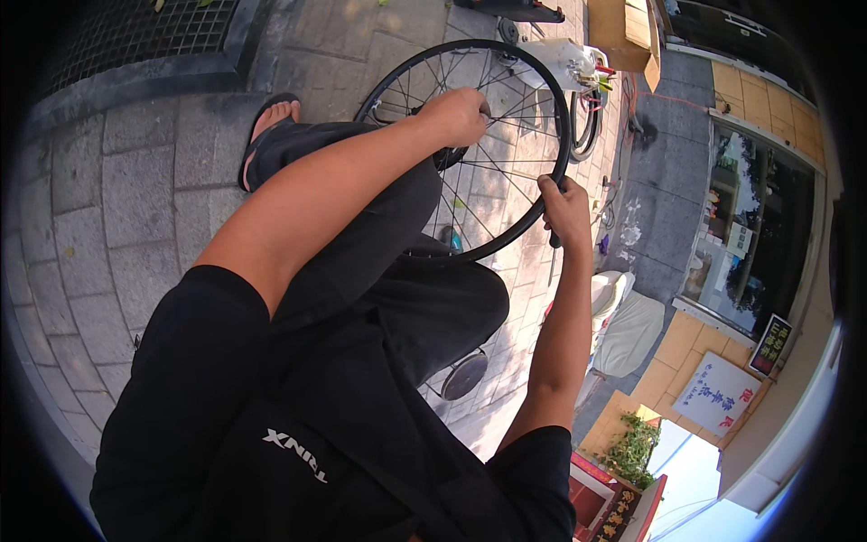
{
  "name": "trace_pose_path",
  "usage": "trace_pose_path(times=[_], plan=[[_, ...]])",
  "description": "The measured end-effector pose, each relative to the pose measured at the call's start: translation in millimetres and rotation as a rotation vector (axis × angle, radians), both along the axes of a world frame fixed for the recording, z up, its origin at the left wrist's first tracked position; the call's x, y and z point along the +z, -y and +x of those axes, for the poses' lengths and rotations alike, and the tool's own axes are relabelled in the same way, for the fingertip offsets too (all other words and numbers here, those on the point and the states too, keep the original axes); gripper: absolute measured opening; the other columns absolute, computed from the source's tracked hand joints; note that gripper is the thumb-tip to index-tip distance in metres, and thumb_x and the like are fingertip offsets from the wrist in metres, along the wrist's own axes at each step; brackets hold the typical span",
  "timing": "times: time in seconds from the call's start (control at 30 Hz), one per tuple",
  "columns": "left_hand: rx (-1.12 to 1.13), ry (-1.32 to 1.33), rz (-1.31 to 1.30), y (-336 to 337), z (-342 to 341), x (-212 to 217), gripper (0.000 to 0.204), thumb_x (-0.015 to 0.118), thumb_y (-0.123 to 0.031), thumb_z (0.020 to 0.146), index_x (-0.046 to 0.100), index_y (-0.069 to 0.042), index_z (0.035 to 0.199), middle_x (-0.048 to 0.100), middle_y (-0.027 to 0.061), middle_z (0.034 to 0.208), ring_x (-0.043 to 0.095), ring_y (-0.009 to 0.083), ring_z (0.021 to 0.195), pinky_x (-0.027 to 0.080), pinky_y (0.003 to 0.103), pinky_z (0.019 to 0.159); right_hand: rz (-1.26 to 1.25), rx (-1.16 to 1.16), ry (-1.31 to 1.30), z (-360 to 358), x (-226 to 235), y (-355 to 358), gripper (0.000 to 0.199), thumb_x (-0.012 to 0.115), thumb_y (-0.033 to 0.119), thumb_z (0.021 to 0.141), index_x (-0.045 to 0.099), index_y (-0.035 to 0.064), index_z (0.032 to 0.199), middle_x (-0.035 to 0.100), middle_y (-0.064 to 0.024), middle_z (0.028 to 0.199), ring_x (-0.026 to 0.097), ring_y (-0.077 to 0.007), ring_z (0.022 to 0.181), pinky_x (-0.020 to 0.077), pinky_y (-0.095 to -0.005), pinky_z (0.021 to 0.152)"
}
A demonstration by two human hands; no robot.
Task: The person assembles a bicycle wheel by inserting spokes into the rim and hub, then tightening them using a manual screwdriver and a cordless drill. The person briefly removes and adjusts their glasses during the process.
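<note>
A bicycle wheel [562,126] with a black rim and thin spokes stands in front of my knees, with no tyre that I can make out. My left hand [459,116] is closed over the spokes near the hub; its fingertips are turned away, so what they pinch is hidden. On the right side of the rim, my right hand [567,212] grips with the thumb and fingers. A slim tool with a dark handle [554,241] and a thin shaft, like a screwdriver, sticks out below that palm. Part of the hub is hidden behind my left forearm.
Beyond the wheel are a white container [553,63], a cardboard box [623,36] and another wheel [589,126]. A grey cover [632,334] lies right of my right forearm. A metal grate [144,36] is far left; a glass shopfront [750,235] stands at right.
</note>
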State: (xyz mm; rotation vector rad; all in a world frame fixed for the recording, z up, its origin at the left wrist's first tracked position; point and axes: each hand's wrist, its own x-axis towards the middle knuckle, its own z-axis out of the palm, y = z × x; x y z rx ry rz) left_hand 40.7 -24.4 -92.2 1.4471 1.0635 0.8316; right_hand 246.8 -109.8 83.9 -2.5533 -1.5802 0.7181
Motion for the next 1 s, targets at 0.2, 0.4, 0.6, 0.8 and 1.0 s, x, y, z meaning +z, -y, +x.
trace_pose_path(times=[0.2,0.4,0.6,0.8,1.0], plan=[[0.019,-0.023,0.142,-13.7,-22.5,15.2,0.031,0.066,-0.021,0.095,0.077,0.001,0.113,0.078,0.0220,0.106,0.074,0.0390,0.103,0.057,0.047,0.092,0.018,0.017,0.036,-8.6,6.4,-2.3,0.046,0.067,0.041,0.094,0.070,-0.0052,0.097,0.063,-0.0069,0.068,0.060,-0.0155,0.055,0.0498,-0.0327,0.049],[-0.287,-0.383,0.292,-43.9,-65.3,82.8,0.031,0.067,-0.022,0.096,0.076,0.002,0.114,0.077,0.0231,0.103,0.075,0.0369,0.096,0.059,0.045,0.086,0.122,0.090,0.001,-35.6,3.4,-1.5,0.048,0.069,0.039,0.094,0.073,-0.0080,0.101,0.070,-0.0152,0.076,0.067,-0.0224,0.072,0.0532,-0.0388,0.070],[-0.222,-0.306,0.440,-33.6,-56.0,95.9,0.037,0.066,-0.027,0.100,0.073,0.003,0.120,0.077,0.0218,0.110,0.074,0.0351,0.103,0.058,0.043,0.090,0.151,0.126,-0.080,-72.4,13.2,-2.4,0.049,0.069,0.043,0.098,0.072,-0.0059,0.095,0.068,-0.0132,0.072,0.065,-0.0211,0.068,0.0522,-0.0377,0.067],[-0.413,0.284,-0.088,-14.6,-69.3,120.8,0.062,0.064,-0.048,0.105,0.059,0.003,0.141,0.070,0.0149,0.126,0.064,0.0208,0.115,0.051,0.034,0.099,0.221,0.155,-0.230,-84.9,-1.2,-1.2,0.053,0.073,0.050,0.096,0.072,-0.0023,0.091,0.066,-0.0065,0.069,0.062,-0.0140,0.067,0.0498,-0.0320,0.062],[-0.031,0.072,0.046,18.0,-61.2,128.0,0.059,0.075,-0.042,0.095,0.061,0.008,0.124,0.073,0.0163,0.106,0.067,0.0234,0.095,0.054,0.038,0.085,0.359,0.031,-0.785,-47.8,-35.7,-26.1,0.027,0.069,0.020,0.098,0.069,-0.0006,0.115,0.067,-0.0059,0.076,0.058,-0.0099,0.056,0.0488,-0.0276,0.053]])
